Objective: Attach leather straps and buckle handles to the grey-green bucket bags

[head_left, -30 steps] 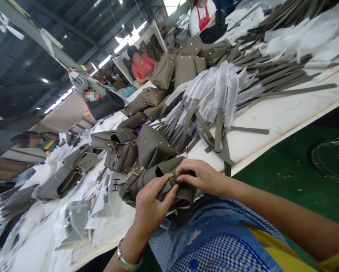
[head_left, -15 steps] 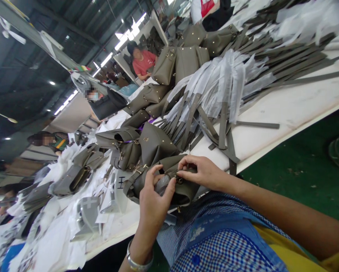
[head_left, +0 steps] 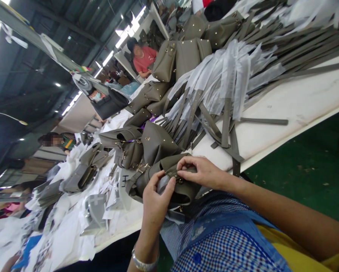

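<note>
An olive-grey leather handbag (head_left: 169, 166) lies at the near edge of the white table (head_left: 285, 113), against my lap. My left hand (head_left: 155, 202) is closed on the bag's rim from below, thumb pressed on a paler flap. My right hand (head_left: 199, 172) pinches the same rim from above, fingertips by a small metal fitting. The two hands almost meet at the bag's opening.
More olive handbags (head_left: 129, 145) are heaped behind it. Long grey straps (head_left: 226, 124) wrapped in white tissue fan across the table. White paper and grey cut pieces (head_left: 94, 211) litter the left. Other people (head_left: 142, 60) sit further along. Green floor (head_left: 305, 166) lies to the right.
My left hand has shifted up along the bag's rim and turned out a paler flap. My right hand stays pinched on the rim. The view has drifted slightly.
</note>
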A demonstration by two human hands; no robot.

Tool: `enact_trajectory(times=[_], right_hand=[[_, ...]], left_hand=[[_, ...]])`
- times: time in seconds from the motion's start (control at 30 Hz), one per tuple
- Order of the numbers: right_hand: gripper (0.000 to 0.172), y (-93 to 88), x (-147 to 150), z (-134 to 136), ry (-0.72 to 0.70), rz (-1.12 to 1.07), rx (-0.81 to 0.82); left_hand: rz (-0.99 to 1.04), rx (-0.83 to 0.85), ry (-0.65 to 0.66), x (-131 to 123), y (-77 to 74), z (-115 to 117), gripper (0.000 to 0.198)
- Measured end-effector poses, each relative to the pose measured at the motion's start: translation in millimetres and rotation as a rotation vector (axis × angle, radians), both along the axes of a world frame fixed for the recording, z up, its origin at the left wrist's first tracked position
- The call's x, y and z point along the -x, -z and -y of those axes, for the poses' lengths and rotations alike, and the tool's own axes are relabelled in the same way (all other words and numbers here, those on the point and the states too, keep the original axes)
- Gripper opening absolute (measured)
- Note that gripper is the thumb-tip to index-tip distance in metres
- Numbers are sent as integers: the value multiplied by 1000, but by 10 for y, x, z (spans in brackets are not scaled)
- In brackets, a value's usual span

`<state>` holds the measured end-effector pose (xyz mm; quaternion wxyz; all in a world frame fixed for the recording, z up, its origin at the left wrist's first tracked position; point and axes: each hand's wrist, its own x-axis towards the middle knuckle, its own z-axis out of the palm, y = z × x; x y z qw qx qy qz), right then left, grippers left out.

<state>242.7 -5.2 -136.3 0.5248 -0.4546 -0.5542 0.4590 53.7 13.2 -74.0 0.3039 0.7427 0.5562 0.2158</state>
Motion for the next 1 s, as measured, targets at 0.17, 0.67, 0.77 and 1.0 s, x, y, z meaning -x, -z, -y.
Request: enact_trajectory(times=[0.17, 0.67, 0.77, 1.0], right_hand=[[9, 35, 12, -13, 17, 15, -40], [28, 504, -311, -256, 193, 812, -55], [34, 565, -342, -365, 75, 971, -40], [49, 456, -320, -429, -54, 1127, -46]], left_hand=[[-24, 2, -15, -24, -34, 15, 33], [-154, -203, -120, -125, 67, 53, 27], [-139, -184, -120, -127, 50, 51, 28], [-64, -187, -100, -136, 22, 45, 24]])
